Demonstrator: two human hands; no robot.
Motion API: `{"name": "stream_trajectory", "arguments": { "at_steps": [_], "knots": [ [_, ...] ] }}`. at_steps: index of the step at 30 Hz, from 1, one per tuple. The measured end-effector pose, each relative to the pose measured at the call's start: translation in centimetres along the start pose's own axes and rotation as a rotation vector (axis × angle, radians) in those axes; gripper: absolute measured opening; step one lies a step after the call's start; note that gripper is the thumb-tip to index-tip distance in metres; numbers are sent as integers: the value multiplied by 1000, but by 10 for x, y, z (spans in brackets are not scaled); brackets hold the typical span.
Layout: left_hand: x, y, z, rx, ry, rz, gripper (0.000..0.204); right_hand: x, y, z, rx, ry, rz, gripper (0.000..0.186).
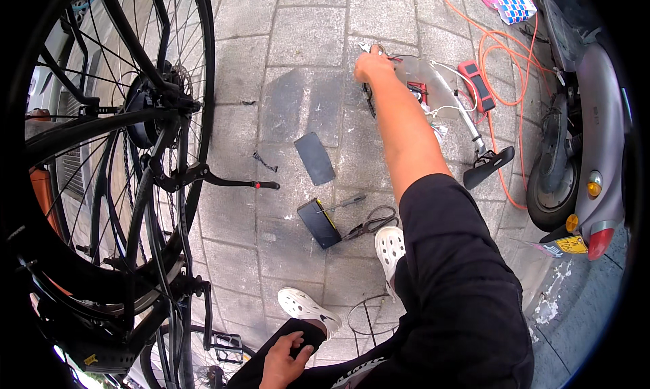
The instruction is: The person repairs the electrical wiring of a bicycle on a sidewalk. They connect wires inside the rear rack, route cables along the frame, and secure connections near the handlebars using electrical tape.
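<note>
My right hand [372, 64] reaches to the upper middle, fingers closed round or at a small metal item I cannot make out, among dark wires. Just right of it are a clear sheet [428, 74], a red-and-dark part [417, 92], white cable [460, 79] and a red handheld device [477, 84]. My left hand [288, 362] rests near my knee at the bottom, fingers loosely bent and apart, holding nothing. On the paving lie a dark flat panel [315, 159], a black-and-yellow case [318, 223], a screwdriver [347, 201] and scissors [378, 221].
A black bicycle [153, 109] fills the left side. A silver scooter [593, 138] stands at the right. An orange cord [504, 40], checked bag [511, 0] and bicycle saddle on a post [489, 167] are at upper and middle right. A wire stand [359, 318] is by my feet.
</note>
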State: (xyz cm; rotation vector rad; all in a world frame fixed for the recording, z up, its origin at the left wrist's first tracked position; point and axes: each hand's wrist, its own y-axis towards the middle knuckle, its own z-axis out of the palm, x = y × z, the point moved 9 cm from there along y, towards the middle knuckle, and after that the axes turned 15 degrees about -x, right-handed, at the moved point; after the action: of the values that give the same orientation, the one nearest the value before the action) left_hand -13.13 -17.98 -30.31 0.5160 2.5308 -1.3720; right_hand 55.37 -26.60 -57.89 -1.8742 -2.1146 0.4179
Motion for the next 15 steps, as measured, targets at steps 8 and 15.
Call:
{"name": "stream_trajectory", "arguments": {
  "at_steps": [8,15],
  "knots": [
    [-13,16,-5,-37,73,150,46,1,14,14,-122,20,-97,49],
    [-14,3,-8,-34,91,310,47,15,-30,-16,-203,890,-13,38]
  ]
}}
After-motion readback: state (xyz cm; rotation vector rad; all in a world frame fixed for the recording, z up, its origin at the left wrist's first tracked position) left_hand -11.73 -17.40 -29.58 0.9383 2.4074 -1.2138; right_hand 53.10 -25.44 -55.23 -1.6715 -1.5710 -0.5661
